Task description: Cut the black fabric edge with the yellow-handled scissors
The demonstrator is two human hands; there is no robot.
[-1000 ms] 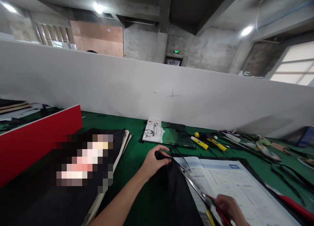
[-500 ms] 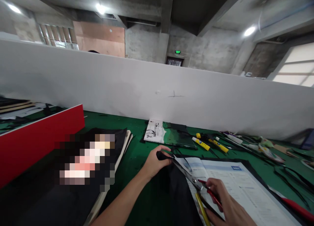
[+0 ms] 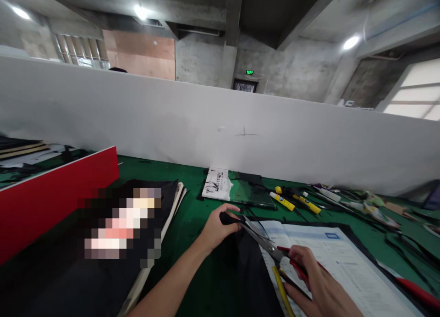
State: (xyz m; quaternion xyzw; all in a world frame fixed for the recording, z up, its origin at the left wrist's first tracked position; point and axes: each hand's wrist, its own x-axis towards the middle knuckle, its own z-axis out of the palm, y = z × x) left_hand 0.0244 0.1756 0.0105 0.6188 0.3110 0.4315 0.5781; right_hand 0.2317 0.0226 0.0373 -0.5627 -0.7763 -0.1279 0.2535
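Fingers (image 3: 231, 208) of the left hand (image 3: 216, 227) pinch a raised corner of the black sheet (image 3: 256, 275), which runs along the left side of the printed pages (image 3: 319, 248), the corner standing just off their upper-left corner. At the pages' lower middle, the right hand (image 3: 318, 282) is closed around the red handles of the scissors (image 3: 273, 251).

Over the last second the scissors have moved up towards the pinched corner, and the blades now stand apart where they looked nearly together half a second ago. The left hand has kept its pinch, so the person appears to be between cutting strokes along the sheet's edge.

The left forearm slants up from below and left of the pages, wrist fairly straight. The right hand reaches in over the pages from their lower right, knuckles uppermost. A yellow rod (image 3: 282, 291) lies beside the scissors, at the pages' lower-left edge; whether the right hand touches it cannot be told.
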